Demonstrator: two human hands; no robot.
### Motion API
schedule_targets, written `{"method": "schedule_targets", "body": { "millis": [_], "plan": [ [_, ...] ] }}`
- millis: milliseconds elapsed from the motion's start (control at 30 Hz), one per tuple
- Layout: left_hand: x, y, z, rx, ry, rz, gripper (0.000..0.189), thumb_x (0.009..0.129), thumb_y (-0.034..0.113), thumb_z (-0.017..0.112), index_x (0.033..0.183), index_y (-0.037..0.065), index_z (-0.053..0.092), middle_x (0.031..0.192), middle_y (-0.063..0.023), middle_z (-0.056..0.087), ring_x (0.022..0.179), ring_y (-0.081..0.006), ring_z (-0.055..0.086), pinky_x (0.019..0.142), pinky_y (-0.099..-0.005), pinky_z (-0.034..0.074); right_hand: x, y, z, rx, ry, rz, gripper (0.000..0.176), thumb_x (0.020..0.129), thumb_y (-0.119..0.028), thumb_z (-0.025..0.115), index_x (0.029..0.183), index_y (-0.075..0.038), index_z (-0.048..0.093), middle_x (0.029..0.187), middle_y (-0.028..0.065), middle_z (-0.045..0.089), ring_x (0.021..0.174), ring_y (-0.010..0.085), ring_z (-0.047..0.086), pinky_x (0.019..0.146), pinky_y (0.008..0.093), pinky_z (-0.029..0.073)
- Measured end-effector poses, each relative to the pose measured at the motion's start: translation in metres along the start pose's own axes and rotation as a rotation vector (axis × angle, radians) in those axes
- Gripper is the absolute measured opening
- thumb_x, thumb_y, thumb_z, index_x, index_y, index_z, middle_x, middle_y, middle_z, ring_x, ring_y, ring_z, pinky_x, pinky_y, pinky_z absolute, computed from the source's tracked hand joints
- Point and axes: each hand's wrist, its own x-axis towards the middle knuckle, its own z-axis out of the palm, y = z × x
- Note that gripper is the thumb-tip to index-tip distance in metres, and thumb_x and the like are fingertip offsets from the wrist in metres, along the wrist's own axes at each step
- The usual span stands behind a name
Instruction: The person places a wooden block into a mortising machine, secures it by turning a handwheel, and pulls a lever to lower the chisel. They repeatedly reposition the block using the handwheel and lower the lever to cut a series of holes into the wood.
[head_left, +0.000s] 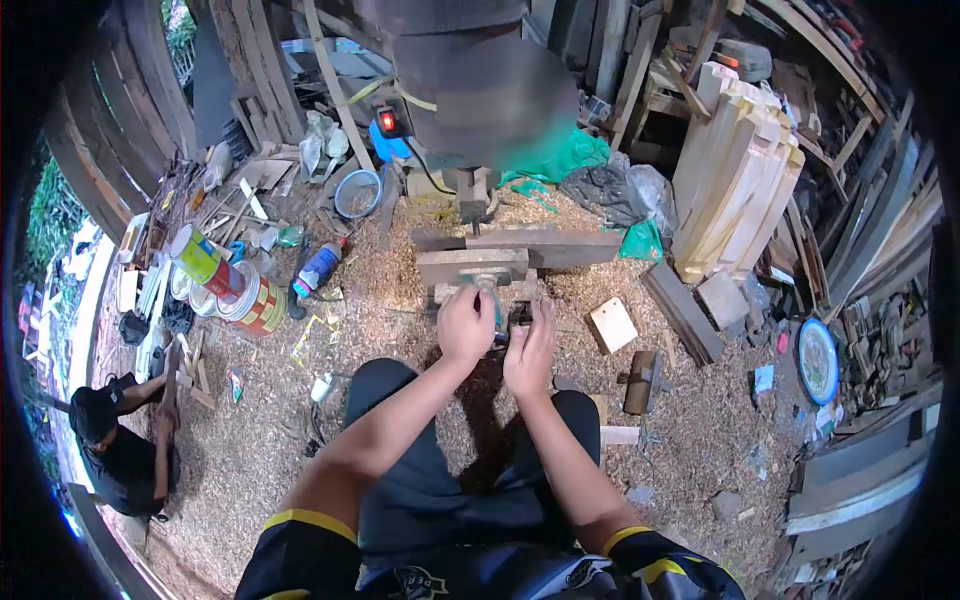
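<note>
Bare left hand (466,322) and right hand (530,345) sit near brown rectangular wooden block (472,266); can't tell either grip's state from here.

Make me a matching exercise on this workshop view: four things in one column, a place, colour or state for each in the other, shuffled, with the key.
1. left hand
2. switch box
3. small wooden block
4. round disc

A. blue-rimmed, at the picture's right side
B. on the near side of the short board
C. glowing red
D. pale and squarish

Pairs: 1-B, 2-C, 3-D, 4-A
</note>
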Motion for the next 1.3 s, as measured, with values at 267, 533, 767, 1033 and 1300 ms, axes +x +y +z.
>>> {"method": "schedule_targets", "body": {
  "millis": [267, 533, 767, 1033, 1300],
  "plan": [
    [-0.006, 0.001, -0.008, 0.029, -0.091, 0.034, 0.034, 0.097, 0.031, 0.059, 0.078, 0.006, 0.073, 0.079, -0.0205, 0.072, 0.072, -0.0424, 0.071, 0.068, -0.0530, 0.058, -0.001, -0.003, 0.000, 0.020, 0.059, 0.050, 0.039, 0.105, -0.028, 0.050, 0.124, 0.003, 0.063, 0.124, 0.0282, 0.064, 0.122, 0.0501, 0.056, 0.109, 0.0569, 0.040],
    [-0.010, 0.004, -0.002, 0.108, -0.150, 0.158, 0.036, 0.090, 0.037, 0.064, 0.070, 0.008, 0.072, 0.068, -0.0195, 0.068, 0.064, -0.0402, 0.070, 0.061, -0.0510, 0.057, -0.023, 0.063, 0.001, -0.137, 0.119, 0.037, 0.026, 0.105, -0.021, 0.052, 0.099, 0.000, 0.068, 0.092, 0.0243, 0.067, 0.091, 0.0459, 0.060, 0.086, 0.0544, 0.047],
    [-0.009, 0.004, -0.003, 0.102, -0.247, 0.155, 0.039, 0.090, 0.039, 0.061, 0.075, 0.006, 0.073, 0.074, -0.0218, 0.071, 0.070, -0.0412, 0.071, 0.068, -0.0519, 0.059, -0.040, 0.098, 0.011, 0.785, -0.095, 0.895, 0.063, 0.114, -0.055, 0.032, 0.125, -0.003, 0.067, 0.105, 0.0125, 0.071, 0.093, 0.0247, 0.066, 0.088, 0.0432, 0.054],
    [-0.005, 0.000, -0.003, 0.076, -0.297, 0.168, 0.036, 0.088, 0.038, 0.061, 0.076, 0.006, 0.073, 0.077, -0.0215, 0.071, 0.073, -0.0405, 0.071, 0.070, -0.0515, 0.059, -0.035, 0.095, 0.006, 0.904, -0.178, 0.922, 0.064, 0.112, -0.060, 0.033, 0.126, -0.005, 0.064, 0.108, 0.0120, 0.070, 0.095, 0.0265, 0.067, 0.089, 0.0429, 0.055],
    [-0.004, 0.000, -0.006, 0.067, -0.306, 0.165, 0.034, 0.087, 0.036, 0.062, 0.078, 0.007, 0.075, 0.076, -0.0211, 0.072, 0.072, -0.0408, 0.072, 0.069, -0.0513, 0.060, -0.032, 0.086, 0.004, 0.917, -0.212, 0.924, 0.062, 0.113, -0.056, 0.035, 0.123, -0.003, 0.064, 0.110, 0.0126, 0.073, 0.100, 0.0256, 0.068, 0.095, 0.0421, 0.053]
  ]
}}
